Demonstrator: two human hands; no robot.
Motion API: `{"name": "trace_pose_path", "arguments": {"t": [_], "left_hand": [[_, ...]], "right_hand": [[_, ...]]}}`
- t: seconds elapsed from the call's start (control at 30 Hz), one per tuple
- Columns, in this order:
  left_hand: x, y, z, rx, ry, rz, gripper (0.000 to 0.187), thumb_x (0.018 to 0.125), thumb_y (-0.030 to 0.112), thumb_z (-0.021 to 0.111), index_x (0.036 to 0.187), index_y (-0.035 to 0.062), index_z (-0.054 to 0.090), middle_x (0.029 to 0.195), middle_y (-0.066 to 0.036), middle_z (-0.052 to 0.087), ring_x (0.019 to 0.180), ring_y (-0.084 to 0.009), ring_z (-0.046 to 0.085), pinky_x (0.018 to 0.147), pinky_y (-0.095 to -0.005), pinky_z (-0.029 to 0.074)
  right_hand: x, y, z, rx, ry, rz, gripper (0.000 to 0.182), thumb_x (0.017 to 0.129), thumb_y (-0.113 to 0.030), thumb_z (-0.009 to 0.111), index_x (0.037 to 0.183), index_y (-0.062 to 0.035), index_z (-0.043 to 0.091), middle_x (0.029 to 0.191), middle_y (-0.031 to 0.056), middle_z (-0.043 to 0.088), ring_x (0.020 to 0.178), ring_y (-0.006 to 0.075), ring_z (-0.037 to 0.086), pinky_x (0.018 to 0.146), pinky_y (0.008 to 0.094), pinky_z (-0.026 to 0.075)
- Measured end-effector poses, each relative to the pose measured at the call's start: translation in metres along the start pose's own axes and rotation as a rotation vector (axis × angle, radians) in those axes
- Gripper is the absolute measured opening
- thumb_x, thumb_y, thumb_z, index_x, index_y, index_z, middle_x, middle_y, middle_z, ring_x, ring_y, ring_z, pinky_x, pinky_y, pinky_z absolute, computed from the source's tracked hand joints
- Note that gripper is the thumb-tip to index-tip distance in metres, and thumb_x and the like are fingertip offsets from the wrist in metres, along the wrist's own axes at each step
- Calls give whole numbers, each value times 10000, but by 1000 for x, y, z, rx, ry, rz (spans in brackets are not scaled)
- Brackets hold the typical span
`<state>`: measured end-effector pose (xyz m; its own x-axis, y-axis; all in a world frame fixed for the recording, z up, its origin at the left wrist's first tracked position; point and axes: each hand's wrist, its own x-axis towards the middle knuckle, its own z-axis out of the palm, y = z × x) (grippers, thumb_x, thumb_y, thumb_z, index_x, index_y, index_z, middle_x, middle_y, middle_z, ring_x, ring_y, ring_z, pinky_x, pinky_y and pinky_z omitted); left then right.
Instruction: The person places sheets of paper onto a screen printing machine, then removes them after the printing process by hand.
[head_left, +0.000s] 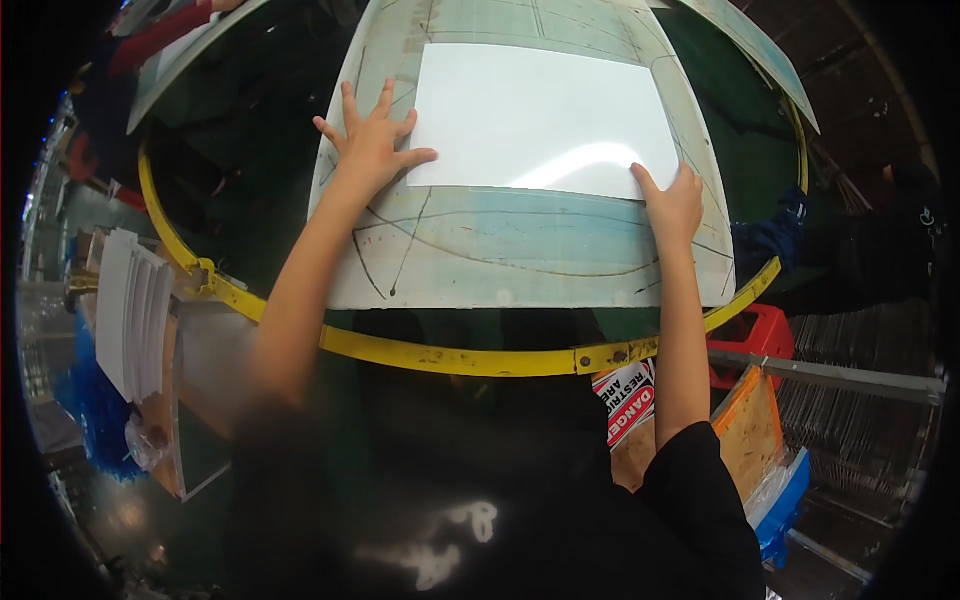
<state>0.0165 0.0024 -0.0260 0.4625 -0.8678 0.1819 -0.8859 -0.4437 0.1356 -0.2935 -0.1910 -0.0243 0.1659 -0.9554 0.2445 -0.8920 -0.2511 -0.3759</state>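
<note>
A blank white glossy sheet lies on a pale, marked board in front of me. My left hand is spread at the sheet's left edge, its thumb over the lower left corner and its other fingers on the board. At the lower right corner, my right hand has its thumb on the sheet's near edge. The other right fingers curl along the right side, partly hidden, and appear to grip the corner.
A yellow curved rail rings the board. White sheets are stacked at left. A red plastic stool and a danger sign lie to the right. Another person's sleeve shows at upper left, and a dark-clothed person is at right.
</note>
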Motion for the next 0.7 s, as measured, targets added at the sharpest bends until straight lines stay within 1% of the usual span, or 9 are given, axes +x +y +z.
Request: {"name": "trace_pose_path", "arguments": {"t": [0.1,0.27,0.37,0.4,0.47,0.57,0.6,0.67,0.7], "left_hand": [[1,1,-1,40,-1,23,603,654,552,697,1150,214,637,1493,-88,229,1363,-432,-111,896,-769,-104],[-2,7,-8,135,-1,39,580,699,566,646,1149,201,636,1493,-60,233,1374,-401,-81,919,-768,-47],[-1,10,-12,193,10,71,541,709,547,645,1120,194,647,1481,-68,255,1377,-388,-75,922,-768,-43],[0,12,-14,215,14,85,526,713,539,645,1108,192,651,1477,-72,263,1378,-383,-74,923,-767,-42],[1,20,-18,316,2,68,495,716,520,649,1085,191,657,1448,-80,306,1372,-382,-2,942,-755,-22],[1,35,-27,387,-80,-9,442,728,482,657,1062,192,662,1395,-87,370,1344,-378,117,974,-726,9],[-2,39,-31,396,-117,-42,423,734,468,660,1056,192,663,1375,-88,391,1331,-377,159,986,-714,20],[-22,46,-35,336,5,6,401,740,434,670,1065,198,663,1342,-80,418,1299,-373,212,1001,-694,39],[-35,48,-36,301,72,28,392,743,417,676,1069,200,663,1326,-76,431,1284,-371,239,1009,-684,49]], "right_hand": [[-2,-3,-3,-49,-2,-5,768,694,-514,701,1187,44,513,1078,202,542,1045,328,514,927,425,363],[-5,-8,-8,-176,6,4,724,680,-513,714,1156,10,555,1055,179,557,1046,310,485,911,421,353],[-7,-1,2,-273,342,-200,638,726,-502,679,1134,-20,586,1009,160,576,991,293,516,887,391,370],[-5,2,4,-226,215,-217,616,745,-488,665,1144,-26,581,1009,164,580,985,293,525,886,383,373],[-1,2,0,-124,-30,-246,571,782,-460,638,1163,-40,571,1009,174,588,973,292,543,885,367,380],[2,7,-19,59,-216,-148,526,831,-379,597,1229,-43,522,1096,191,586,1050,313,544,942,359,373],[0,17,-22,270,-233,-144,528,835,-360,591,1248,-42,502,1141,194,566,1093,321,519,967,362,357],[-9,49,-32,687,-246,-158,536,844,-321,579,1285,-40,463,1232,201,527,1180,337,471,1017,368,327],[-25,65,-48,561,-169,-304,516,854,-290,560,1293,-40,452,1269,200,497,1207,341,444,1031,370,313]]}}
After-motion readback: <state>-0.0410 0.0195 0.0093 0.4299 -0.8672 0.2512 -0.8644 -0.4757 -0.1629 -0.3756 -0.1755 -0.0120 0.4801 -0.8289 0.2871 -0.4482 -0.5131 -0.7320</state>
